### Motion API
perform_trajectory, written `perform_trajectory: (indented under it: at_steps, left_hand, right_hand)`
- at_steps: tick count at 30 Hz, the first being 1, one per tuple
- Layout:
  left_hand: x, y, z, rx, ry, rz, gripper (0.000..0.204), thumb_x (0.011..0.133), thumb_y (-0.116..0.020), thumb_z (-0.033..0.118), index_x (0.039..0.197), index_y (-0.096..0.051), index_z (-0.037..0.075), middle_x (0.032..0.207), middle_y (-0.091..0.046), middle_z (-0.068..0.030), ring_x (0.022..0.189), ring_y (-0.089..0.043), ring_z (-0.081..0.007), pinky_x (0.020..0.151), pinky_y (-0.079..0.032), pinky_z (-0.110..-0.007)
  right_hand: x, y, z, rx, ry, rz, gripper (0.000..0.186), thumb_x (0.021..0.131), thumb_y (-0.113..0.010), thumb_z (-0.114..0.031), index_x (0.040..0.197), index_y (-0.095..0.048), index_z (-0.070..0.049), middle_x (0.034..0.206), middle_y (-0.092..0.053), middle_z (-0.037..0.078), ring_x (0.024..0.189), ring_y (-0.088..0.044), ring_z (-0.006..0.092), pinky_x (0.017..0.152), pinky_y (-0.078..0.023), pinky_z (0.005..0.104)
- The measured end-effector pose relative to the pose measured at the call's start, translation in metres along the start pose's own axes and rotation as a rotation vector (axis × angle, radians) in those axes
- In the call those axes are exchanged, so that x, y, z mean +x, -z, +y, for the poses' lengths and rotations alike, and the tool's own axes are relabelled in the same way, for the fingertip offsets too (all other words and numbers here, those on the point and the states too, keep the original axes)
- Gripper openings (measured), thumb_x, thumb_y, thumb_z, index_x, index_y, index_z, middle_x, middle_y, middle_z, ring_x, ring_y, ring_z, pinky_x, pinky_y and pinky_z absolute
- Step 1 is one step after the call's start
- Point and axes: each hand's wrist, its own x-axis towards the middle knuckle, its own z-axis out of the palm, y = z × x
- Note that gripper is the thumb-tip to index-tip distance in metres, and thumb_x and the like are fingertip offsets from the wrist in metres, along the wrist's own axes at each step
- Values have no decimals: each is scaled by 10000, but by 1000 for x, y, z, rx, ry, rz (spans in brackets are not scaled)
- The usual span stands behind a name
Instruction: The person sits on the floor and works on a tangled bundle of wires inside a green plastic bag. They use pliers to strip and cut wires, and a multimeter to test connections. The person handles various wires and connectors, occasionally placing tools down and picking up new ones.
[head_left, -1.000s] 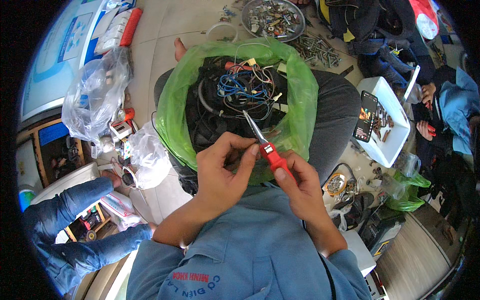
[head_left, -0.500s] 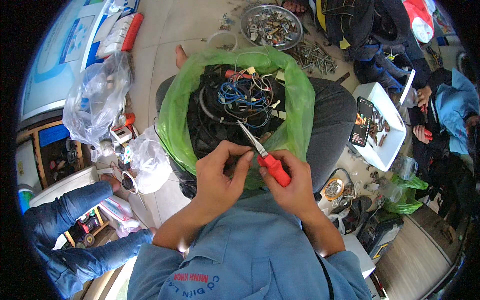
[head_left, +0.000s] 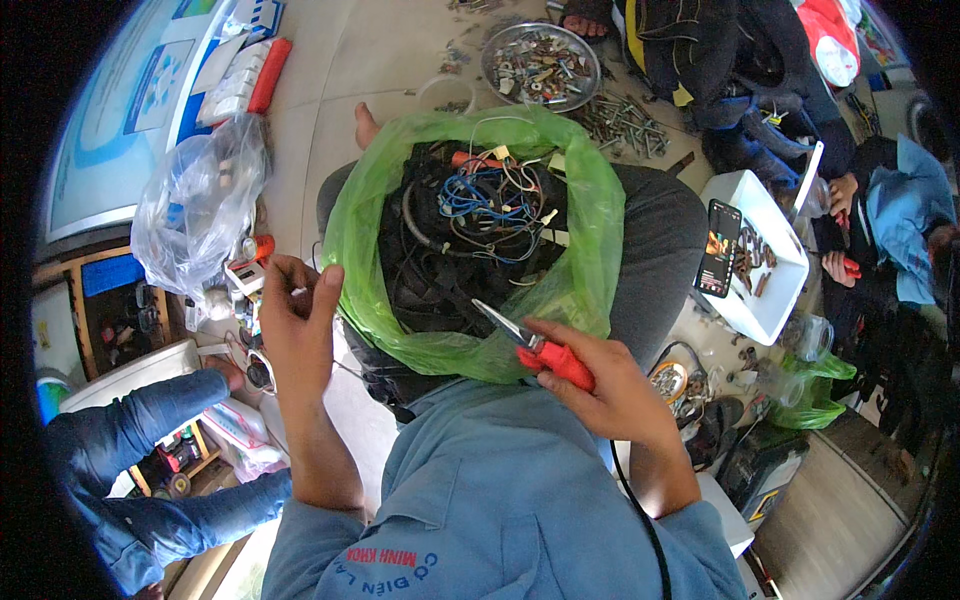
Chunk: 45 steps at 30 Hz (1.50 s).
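My right hand (head_left: 610,385) grips a pair of needle-nose pliers (head_left: 562,362) by their red handles. The slim metal jaws point up and left over the near part of an open green plastic bag (head_left: 350,235). Inside the bag lies a tangle of blue, white and brown wires (head_left: 490,200) with pale connectors, on dark cables and black stuff. My left hand (head_left: 300,325) is raised at the left of the bag, its fingers curled. A small white piece (head_left: 298,291) shows between thumb and fingers; its kind is too small to tell.
Beyond the bag stands a metal tray of mixed hardware (head_left: 545,65), with loose screws (head_left: 625,125) beside it. To the right, a phone (head_left: 718,248) leans on a white bin (head_left: 775,300); a co-worker's hands (head_left: 840,265) are past it. Clear plastic bags (head_left: 200,200) lie left.
My left hand has moved left, away from the pliers and off the bag's near edge. The pliers have shifted slightly down and right in my right hand, their jaws tilting further left.
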Motion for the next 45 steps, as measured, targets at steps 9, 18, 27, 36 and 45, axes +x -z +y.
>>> perform_trajectory:
  at_steps: [9,18,27,36,45]
  left_hand:
    - [34,-24,-21,658,-44,-141,631,765,-871,323,1178,-561,-39,1046,-678,-237,979,-673,-356,865,-510,-415]
    - [59,11,-74,328,-43,-286,574,984,-647,363,1348,-546,-70,1284,-618,-227,1147,-603,-286,1028,-436,-377]
    - [105,-3,-90,654,-189,-310,591,970,-665,330,1306,-539,-139,1226,-647,-241,1032,-621,-290,921,-491,-363]
    - [99,-4,-34,448,-109,-430,462,977,-648,341,1172,-616,-77,1072,-695,-183,899,-625,-287,822,-495,-419]
    - [90,-28,-9,508,-156,-420,463,983,-639,334,1161,-614,-92,1043,-688,-193,880,-590,-277,824,-489,-399]
  right_hand:
    - [53,12,58,-434,13,740,486,731,-811,-114,1159,-600,-20,1074,-620,198,982,-625,392,881,-521,462]
    - [25,25,71,-180,141,855,424,726,-768,-85,1124,-641,-10,1032,-655,185,953,-647,390,863,-542,433]
    - [-201,129,164,596,13,1698,382,910,-503,-159,1263,-557,-24,990,-647,72,842,-606,146,722,-489,291]
    - [-382,364,234,-499,-878,1914,543,889,-646,-579,1127,-739,-101,1017,-733,195,1013,-697,368,895,-529,422]
    - [-482,586,227,-689,-1377,1805,758,818,-568,-707,1155,-733,-48,1203,-698,198,1155,-648,379,1001,-486,431]
